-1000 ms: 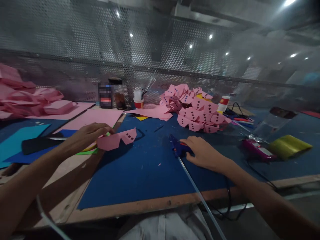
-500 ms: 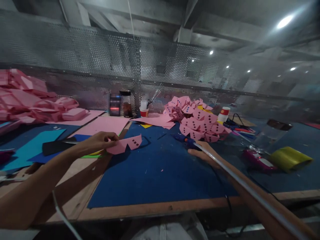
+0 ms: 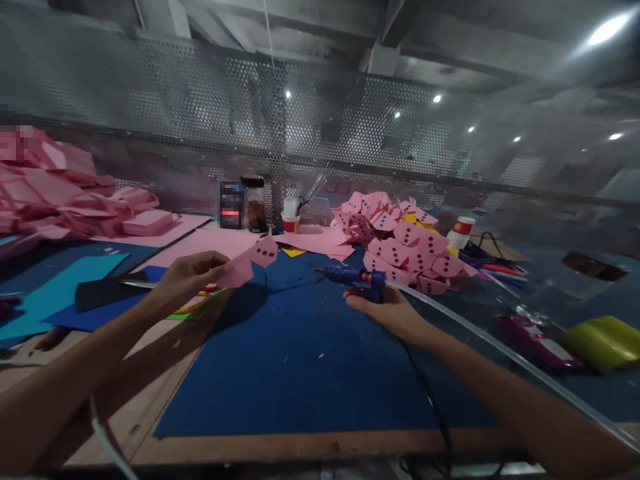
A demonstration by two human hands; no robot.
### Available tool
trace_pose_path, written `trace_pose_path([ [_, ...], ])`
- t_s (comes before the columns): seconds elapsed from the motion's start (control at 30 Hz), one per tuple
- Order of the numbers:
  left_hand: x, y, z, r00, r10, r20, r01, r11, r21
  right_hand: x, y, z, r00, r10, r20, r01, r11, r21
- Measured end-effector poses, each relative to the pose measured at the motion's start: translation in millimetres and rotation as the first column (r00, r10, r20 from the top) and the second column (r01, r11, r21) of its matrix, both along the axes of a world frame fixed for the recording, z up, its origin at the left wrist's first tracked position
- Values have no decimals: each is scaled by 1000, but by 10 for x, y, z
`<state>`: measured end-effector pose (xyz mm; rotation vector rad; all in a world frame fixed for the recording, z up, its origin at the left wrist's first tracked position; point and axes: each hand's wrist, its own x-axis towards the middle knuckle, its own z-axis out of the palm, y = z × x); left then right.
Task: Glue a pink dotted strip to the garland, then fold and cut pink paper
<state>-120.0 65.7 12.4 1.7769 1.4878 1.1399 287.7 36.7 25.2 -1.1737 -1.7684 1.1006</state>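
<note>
Perforated metal screen, standing before you beyond the far edge of the table; ceiling lamp, lit, at your upper right. Along the back, in front of you: dark-lidded jar, upright, and, to its right, a red-and-white cup holding slender tools. To your right: magenta device, showing a small red light, with a shiny yellow piece just beside it. To your left: flat teal sheet.

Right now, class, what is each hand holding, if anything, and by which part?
The left hand pinches a pink paper piece by the end away from its dark spots. The right hand grips the blue glue gun by its handle.
</note>
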Motion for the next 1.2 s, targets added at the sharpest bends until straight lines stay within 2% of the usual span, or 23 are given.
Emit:
trace_pose_path([
  [0.1, -40, 22, -39, 993, 107, -59, -99, 988, 118, -71, 46, -86, 998, 51, -31, -51, 999, -12],
  [0.23, -97, 72, -115, 952, 288, -107, -254, 933, 256, -102, 49, -230, 995, 88, -36, -92, 986, -139],
  [0.33, -111, 107, -163, 937, 340, -78, -317, 923, 218, -77, 26, -316, 1000, 25, -17, -28, 982, -188],
  [0.47, -66, 86, -132, 935, 353, -44, -345, 930, 130, -30, 24, -415, 993, -31, 114, 59, 966, -252],
  [0.57, -23, 32, -63, 943, 326, -69, -321, 944, 75, -31, 55, -485, 980, -100, 171, 140, 960, -242],
  [0.7, 20, -14, 12, 961, 276, -12, -273, 956, 111, -76, 93, -529, 986, -88, 138, 116, 971, -209],
  [0.8, 74, -16, 61, 975, 215, 49, -219, 973, 79, -92, 74, -512, 993, -82, 88, 96, 981, -166],
  [1.0, 314, 6, 227, 986, 65, 151, -69, 997, 25, -49, -144, -293, 998, -64, 26, 65, 997, -33],
  [1.1, 547, -26, 322, 986, 5, 169, -4, 1000, -9, -56, -258, -146, 998, 0, 59, -4, 998, 63],
  [1.2, 804, -72, 337, 980, -30, 196, 34, 999, -18, -86, -320, -36, 993, 44, 105, -57, 990, 132],
])
